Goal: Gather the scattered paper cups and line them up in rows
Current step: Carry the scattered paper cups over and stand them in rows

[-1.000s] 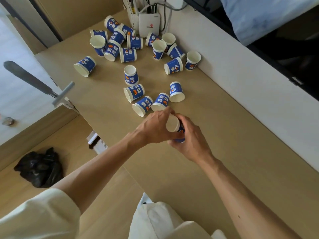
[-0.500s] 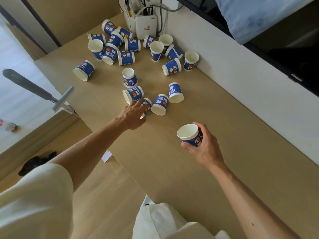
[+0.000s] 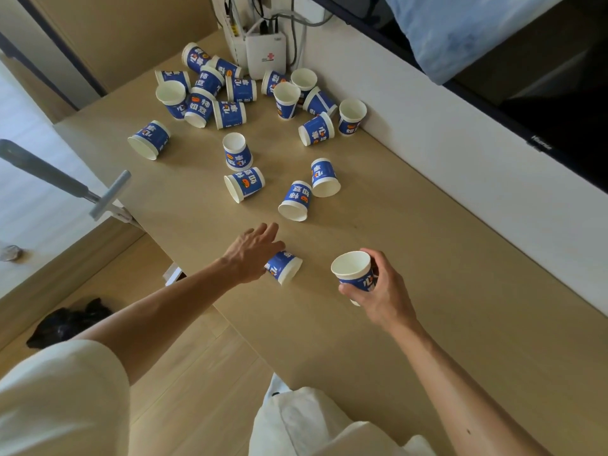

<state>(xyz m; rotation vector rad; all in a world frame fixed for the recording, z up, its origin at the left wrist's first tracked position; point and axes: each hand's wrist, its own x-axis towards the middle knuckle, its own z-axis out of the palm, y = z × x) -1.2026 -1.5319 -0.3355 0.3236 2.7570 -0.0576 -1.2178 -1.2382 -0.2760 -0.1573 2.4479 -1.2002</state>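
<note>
Head view looks down on a pale wooden tabletop [image 3: 427, 291] that runs along a white wall. The right hand [image 3: 381, 291] holds one paper cup [image 3: 353, 273] mouth up, near the front of the tabletop; its fingers [image 3: 378, 261] are curled round the blue side and the thumb presses the near side. Whether the base touches the wood cannot be told.

Just left of it, apart from it, a second cup [image 3: 284, 266] lies on its side with its open rim turned toward the right hand. The left hand [image 3: 251, 255] rests over its closed end, fingers [image 3: 263, 230] stretched forward, nearly straight and close together; the thumb is hidden.

Farther back, four loose cups [image 3: 294, 200] sit in the middle of the tabletop, some on their sides, some mouth down. Beyond them a lone cup [image 3: 149, 139] lies near the left edge, and two clusters [image 3: 204, 93] crowd the far end, one beside a white box [image 3: 266, 51] with cables. A black bag [image 3: 65, 320] lies on the floor at the left.
</note>
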